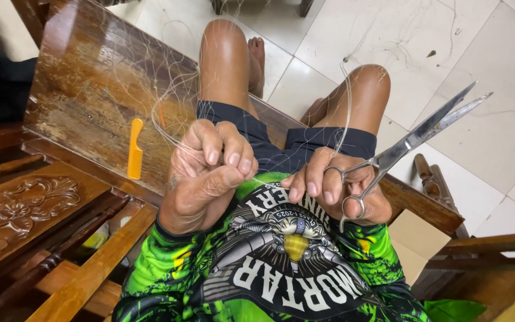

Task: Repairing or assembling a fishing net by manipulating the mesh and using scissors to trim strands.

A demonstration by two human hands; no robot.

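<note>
Beside the wooden tabletop where an orange comb lay, the left hand had its grip closed on thin clear line, loose strands trailing uncut toward the tabletop, while the right hand gripped steel scissors, blades barely parted and off the line.

Soft, even daylight fills the view. The pale floor tiles are bright, nearly washed out at the top right. The polished wooden bench shows dull glare. Shadows are weak. Focus is sharp centrally; edges bend from wide-angle distortion.
</note>
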